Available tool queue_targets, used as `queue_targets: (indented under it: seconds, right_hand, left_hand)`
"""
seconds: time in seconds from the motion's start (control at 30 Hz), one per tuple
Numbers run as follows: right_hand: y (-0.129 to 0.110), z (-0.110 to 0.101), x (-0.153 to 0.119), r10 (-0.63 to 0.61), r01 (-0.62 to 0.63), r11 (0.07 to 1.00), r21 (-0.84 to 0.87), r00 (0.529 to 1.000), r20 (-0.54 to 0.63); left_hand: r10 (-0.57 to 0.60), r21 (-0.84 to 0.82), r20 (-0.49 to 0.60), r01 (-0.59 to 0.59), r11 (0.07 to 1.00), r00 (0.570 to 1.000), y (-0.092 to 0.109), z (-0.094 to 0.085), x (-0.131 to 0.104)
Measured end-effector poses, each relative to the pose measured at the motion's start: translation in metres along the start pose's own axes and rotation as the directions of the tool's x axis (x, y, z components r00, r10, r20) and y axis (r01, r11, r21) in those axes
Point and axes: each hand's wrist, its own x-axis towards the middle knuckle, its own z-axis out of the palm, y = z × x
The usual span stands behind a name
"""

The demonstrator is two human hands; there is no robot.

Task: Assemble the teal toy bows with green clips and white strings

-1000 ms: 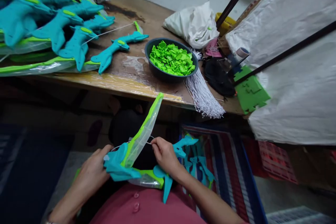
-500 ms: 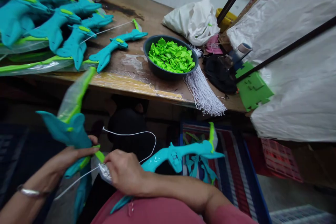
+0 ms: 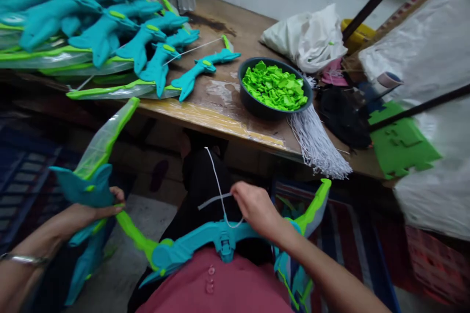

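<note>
A teal-and-green toy bow (image 3: 205, 239) lies across my lap, its green arms angled outward at both ends. My left hand (image 3: 97, 205) is closed on the tip of its left green arm, thumb on top. Right behind that hand stands another teal piece (image 3: 84, 183) with a clear-and-green wing; whether the hand grips it too, I cannot tell. Above the bow's middle, my right hand (image 3: 255, 208) pinches a narrow whitish strip (image 3: 215, 200). A white cord (image 3: 216, 173) loops beside these fingers and hangs over the bow; its far end is hidden near the hand.
Several teal toy bows (image 3: 121, 24) are piled on the table (image 3: 220, 14) at the left. A dark bowl (image 3: 253, 107) of green plastic pieces, a bundle of white cords (image 3: 319, 146), a white sack (image 3: 308, 34) and a green foam mat (image 3: 404, 137) stand further right. Below is a striped-lined crate (image 3: 341, 244).
My right hand has moved right and up, away from my left hand, and now pinches the strip. The bow has swung level across my lap. The view has shifted left.
</note>
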Motion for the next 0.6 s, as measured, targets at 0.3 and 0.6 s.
queue_targets:
  seconds: [0.3, 0.6]
  right_hand:
    - [0.018, 0.007, -0.021, 0.17, -0.099, 0.916, 0.389, 0.973, -0.154]
    - [0.029, -0.051, 0.012, 0.503, 0.008, 0.76, 0.65, 0.626, -0.596]
  left_hand:
    - [0.033, 0.341, -0.092, 0.0, 0.94, 0.995, 0.064, 0.007, -0.003]
    - [0.36, 0.77, -0.197, -0.083, 0.632, 0.912, 0.178, 0.045, -0.022]
